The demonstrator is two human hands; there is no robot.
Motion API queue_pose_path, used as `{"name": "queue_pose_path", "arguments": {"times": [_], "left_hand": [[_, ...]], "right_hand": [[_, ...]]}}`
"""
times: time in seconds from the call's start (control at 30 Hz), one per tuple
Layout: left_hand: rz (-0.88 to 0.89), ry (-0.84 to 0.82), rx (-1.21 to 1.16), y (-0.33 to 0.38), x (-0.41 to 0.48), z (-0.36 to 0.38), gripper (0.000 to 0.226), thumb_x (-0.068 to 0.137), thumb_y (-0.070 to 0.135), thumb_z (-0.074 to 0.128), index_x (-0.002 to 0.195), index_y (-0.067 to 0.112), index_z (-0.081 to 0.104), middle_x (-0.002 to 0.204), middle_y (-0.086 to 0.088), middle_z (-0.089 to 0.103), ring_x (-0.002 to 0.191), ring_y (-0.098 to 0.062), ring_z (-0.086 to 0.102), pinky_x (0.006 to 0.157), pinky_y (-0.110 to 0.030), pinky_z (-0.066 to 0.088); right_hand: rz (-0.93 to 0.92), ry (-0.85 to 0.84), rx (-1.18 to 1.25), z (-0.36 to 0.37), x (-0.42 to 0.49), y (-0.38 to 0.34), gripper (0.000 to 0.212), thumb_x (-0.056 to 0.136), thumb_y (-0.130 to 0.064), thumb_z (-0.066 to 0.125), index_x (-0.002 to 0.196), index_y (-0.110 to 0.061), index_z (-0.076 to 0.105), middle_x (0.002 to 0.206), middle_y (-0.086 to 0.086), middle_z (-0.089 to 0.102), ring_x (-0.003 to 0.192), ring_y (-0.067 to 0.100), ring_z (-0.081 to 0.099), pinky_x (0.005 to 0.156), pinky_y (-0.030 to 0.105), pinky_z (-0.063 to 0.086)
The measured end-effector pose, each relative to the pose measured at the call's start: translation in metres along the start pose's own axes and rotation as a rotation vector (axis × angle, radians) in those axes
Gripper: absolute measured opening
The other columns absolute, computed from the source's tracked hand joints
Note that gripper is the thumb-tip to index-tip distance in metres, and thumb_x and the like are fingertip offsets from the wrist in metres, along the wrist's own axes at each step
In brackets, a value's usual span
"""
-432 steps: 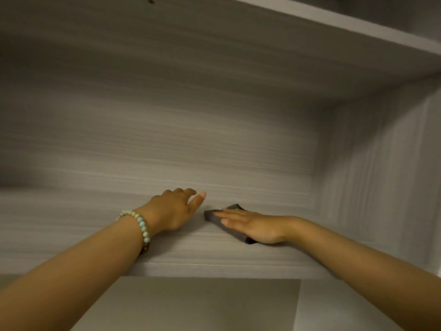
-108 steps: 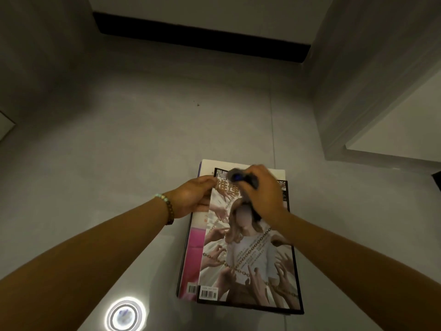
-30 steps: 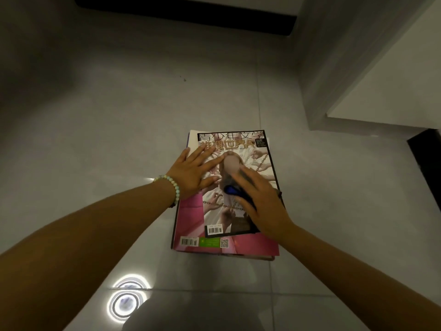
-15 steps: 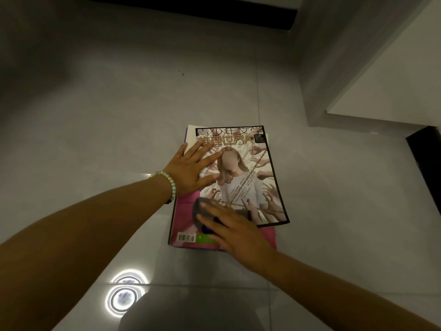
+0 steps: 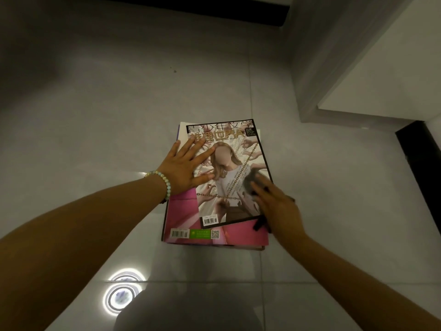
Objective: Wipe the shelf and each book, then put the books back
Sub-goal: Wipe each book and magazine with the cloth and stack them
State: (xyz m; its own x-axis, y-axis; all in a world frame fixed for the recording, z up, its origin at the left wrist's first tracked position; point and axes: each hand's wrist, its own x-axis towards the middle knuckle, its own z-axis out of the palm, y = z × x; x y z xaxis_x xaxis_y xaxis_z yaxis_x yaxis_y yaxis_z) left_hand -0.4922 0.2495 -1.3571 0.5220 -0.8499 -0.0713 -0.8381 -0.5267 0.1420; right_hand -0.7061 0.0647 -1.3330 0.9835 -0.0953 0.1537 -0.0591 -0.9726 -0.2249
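Note:
A stack of books lies on the grey tiled floor (image 5: 119, 111). On top is a magazine (image 5: 229, 187) with a black border and a figure among many hands on its cover. Under it sits a pink-covered book (image 5: 188, 223), with more books beneath. My left hand (image 5: 186, 166), wearing a bead bracelet, presses flat with spread fingers on the magazine's left side. My right hand (image 5: 276, 206) presses a dark cloth (image 5: 250, 181) onto the magazine's lower right part, fingers laid over the cloth.
A grey cabinet side panel (image 5: 334, 68) rises at the upper right, with a white surface (image 5: 393, 75) behind it. A black strip (image 5: 420, 163) runs along the right edge. A ceiling lamp's reflection (image 5: 121, 295) shines on the tile near me.
My right hand has slid the cloth from the magazine's lower left corner across to its lower right. My left hand stays pressed on the cover.

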Motion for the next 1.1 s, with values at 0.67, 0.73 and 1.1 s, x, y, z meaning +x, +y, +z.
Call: {"name": "queue_pose_path", "arguments": {"times": [0.67, 0.73, 1.1], "left_hand": [[-0.174, -0.217, -0.330, 0.044, 0.002, -0.023, 0.098, 0.065, 0.080, 0.003, 0.150, 0.032, -0.003, 0.156, -0.004, -0.022, 0.139, -0.021, -0.029, 0.112, -0.039, -0.014], [-0.193, -0.260, -0.331, 0.056, 0.005, -0.026, 0.088, 0.073, 0.075, 0.006, 0.150, 0.033, 0.005, 0.154, -0.008, -0.027, 0.138, -0.021, -0.032, 0.111, -0.041, -0.019], [-0.456, -0.396, -0.963, 0.079, 0.043, -0.074, 0.101, 0.070, 0.088, 0.002, 0.147, 0.027, 0.028, 0.159, -0.003, 0.007, 0.146, -0.026, -0.004, 0.117, -0.052, 0.002]], "right_hand": [[0.776, 0.085, 0.924, -0.020, 0.022, 0.023, 0.019, 0.094, -0.026, 0.058, 0.104, -0.015, 0.069, 0.077, 0.002, 0.066, 0.063, 0.004, 0.061, 0.058, 0.011, 0.046], [0.810, 0.088, 1.088, -0.023, 0.028, 0.022, 0.022, 0.089, -0.021, 0.065, 0.109, -0.016, 0.069, 0.083, -0.002, 0.070, 0.068, 0.001, 0.065, 0.062, 0.013, 0.050], [0.809, 0.063, 1.323, -0.054, 0.041, 0.011, 0.034, 0.096, -0.041, 0.046, 0.097, -0.018, 0.071, 0.087, 0.006, 0.075, 0.078, 0.018, 0.072, 0.061, 0.021, 0.054]]}}
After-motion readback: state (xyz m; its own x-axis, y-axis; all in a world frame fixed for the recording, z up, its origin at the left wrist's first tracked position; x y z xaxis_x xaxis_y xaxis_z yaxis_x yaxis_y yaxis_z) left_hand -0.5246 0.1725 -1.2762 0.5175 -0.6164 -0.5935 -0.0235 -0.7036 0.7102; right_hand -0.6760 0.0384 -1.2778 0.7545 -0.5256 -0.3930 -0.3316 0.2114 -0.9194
